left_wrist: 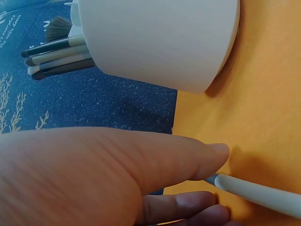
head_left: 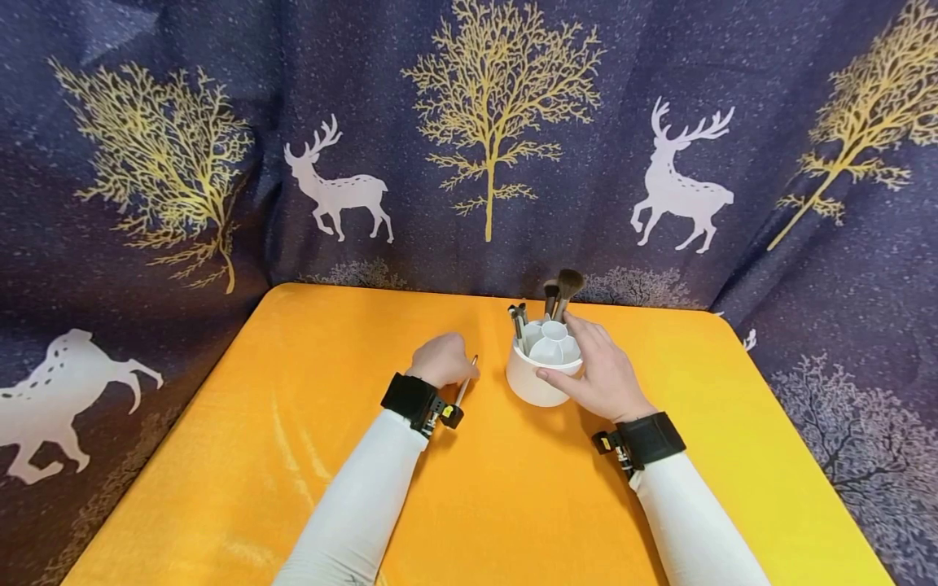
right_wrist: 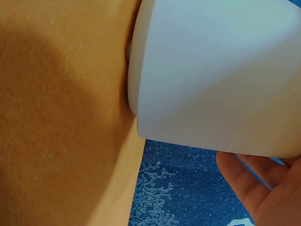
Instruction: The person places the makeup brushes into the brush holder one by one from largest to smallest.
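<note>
A white round brush holder [head_left: 538,382] with divided compartments stands upright on the table. Several makeup brushes [left_wrist: 61,56] lean out of it, bristles up, along its left and back. My right hand [head_left: 607,376] grips the holder from the right, thumb on the front wall and fingers toward the far side. Left of the holder, my left hand [head_left: 440,360] pinches a thin makeup brush [left_wrist: 256,194] with a pale handle between thumb and fingers. This brush slants close over the tabletop, its far end partly hidden by the fingers in the left wrist view.
An orange-yellow cloth [head_left: 330,342] covers the table. Right behind its far edge hangs a dark blue curtain [head_left: 454,268] printed with deer and trees. Black straps with small cameras sit on both wrists.
</note>
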Motion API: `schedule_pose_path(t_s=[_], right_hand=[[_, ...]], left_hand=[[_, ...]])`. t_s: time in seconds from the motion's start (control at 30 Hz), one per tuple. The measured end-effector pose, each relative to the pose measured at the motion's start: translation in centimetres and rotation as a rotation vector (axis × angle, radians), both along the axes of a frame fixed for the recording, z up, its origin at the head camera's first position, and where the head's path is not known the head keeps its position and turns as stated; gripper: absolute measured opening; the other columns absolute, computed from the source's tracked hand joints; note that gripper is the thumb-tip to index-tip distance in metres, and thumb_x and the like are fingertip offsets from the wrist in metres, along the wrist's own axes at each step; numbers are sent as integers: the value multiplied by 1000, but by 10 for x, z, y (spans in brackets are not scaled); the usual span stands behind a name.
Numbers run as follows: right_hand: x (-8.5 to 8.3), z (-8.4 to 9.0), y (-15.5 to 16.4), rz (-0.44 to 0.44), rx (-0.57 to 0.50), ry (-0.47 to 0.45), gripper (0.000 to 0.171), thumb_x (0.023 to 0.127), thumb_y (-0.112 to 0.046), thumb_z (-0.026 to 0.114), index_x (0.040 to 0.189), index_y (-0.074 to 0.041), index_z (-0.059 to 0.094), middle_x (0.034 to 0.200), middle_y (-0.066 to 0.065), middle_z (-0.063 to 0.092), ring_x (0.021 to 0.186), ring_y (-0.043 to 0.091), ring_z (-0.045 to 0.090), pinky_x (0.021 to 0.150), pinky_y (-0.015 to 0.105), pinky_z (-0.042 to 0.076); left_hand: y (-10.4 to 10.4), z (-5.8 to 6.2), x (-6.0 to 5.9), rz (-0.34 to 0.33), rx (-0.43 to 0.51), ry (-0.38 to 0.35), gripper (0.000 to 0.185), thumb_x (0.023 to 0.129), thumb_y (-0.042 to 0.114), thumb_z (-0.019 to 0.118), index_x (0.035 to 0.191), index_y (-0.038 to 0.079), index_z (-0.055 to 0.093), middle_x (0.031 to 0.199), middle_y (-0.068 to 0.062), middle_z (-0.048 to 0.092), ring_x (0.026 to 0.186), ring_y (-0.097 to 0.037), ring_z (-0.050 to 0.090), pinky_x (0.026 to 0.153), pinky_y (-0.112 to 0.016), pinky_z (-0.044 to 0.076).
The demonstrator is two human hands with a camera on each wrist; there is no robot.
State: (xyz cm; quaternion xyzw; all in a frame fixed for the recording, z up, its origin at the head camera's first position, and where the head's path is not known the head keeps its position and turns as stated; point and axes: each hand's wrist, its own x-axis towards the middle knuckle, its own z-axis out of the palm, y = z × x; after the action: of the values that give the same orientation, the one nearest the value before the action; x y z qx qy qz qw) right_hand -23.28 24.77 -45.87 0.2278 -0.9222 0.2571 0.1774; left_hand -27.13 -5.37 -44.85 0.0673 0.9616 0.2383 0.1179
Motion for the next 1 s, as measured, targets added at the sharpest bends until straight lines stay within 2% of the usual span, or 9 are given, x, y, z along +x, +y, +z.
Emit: schedule_pose_path(t_s=[0.5,1.0], right_hand=[[0,1,0,3,4,-4,104,92,-57,85,171,-6,40,160,23,55,144,44,53,106,71,52],[1,2,0,0,3,-4,105,92,-57,85,171,-7,40,161,22,55,146,44,52,109,70,50]], left_hand=[[3,-1,3,-23,-14,-11,38,92,16,84,67,15,56,59,-2,48,52,-20,48,49,-34,35],[3,-3,1,-42,0,-21,32,92,11,81,64,12,66,54,-3,61,47,-19,56,46,-32,40]])
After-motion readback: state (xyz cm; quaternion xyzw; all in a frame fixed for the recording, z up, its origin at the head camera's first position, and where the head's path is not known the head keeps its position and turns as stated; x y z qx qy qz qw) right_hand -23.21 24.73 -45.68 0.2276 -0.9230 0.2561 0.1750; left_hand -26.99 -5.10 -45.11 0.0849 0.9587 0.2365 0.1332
